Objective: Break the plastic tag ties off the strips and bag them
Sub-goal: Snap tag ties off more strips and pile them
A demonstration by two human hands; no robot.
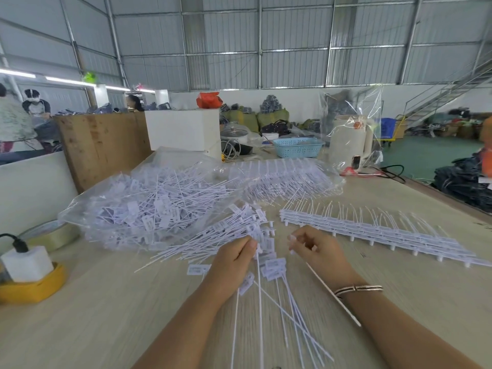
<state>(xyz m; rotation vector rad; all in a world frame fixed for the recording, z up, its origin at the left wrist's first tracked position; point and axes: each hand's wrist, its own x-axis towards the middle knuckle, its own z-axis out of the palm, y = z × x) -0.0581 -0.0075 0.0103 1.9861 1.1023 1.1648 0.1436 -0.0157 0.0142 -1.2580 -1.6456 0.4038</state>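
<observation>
While my left hand (pixel 234 258) grips a bunch of loose tag ties (pixel 269 262), my right hand (pixel 316 251) pinches one tie beside it. Uncut strips (pixel 372 230) lie beyond my right hand; the filled bag (pixel 149 206) sits beyond my left.

From my feed: both forearms bare, no sleeves, no gloves. Right wrist has a thin metallic bracelet (pixel 358 288), two slim bands crossing, rose-gold tone. Left hand (pixel 234 258) and right hand (pixel 316 249) show no rings.
</observation>
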